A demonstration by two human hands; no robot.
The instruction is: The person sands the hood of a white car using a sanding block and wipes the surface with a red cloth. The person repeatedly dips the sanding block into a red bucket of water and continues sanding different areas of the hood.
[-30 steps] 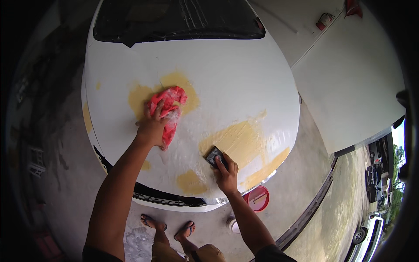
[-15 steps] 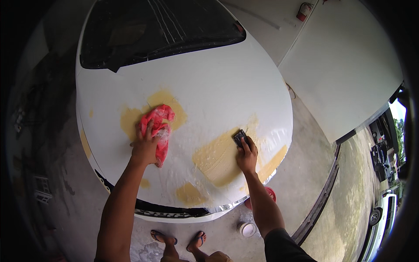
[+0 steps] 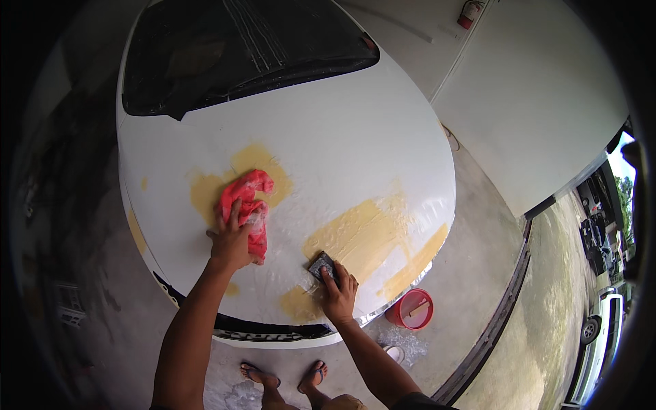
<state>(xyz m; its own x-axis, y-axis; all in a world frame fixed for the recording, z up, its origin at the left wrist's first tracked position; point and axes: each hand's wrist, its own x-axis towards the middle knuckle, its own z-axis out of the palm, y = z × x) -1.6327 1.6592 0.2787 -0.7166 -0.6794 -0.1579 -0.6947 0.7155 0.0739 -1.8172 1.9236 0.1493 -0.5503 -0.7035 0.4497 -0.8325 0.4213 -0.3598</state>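
Head camera: the left hand point(image 3: 232, 240) lies splayed on a sudsy red cloth point(image 3: 239, 191) on the white car hood point(image 3: 342, 130); whether it grips, I cannot tell. Well apart, the right hand point(image 3: 339, 292) is clamped on a dark rectangular sanding block point(image 3: 318, 263) beside a large yellow patch point(image 3: 362, 236).

dark right sleeve point(image 3: 418, 402) | tan legwear point(image 3: 346, 402) | 2 flip-flops point(image 3: 259, 372), dark V-shaped straps point(image 3: 319, 373)

Red cloth point(image 3: 240, 190), wht/yel hood point(image 3: 335, 157), prob. blk block point(image 3: 321, 265)
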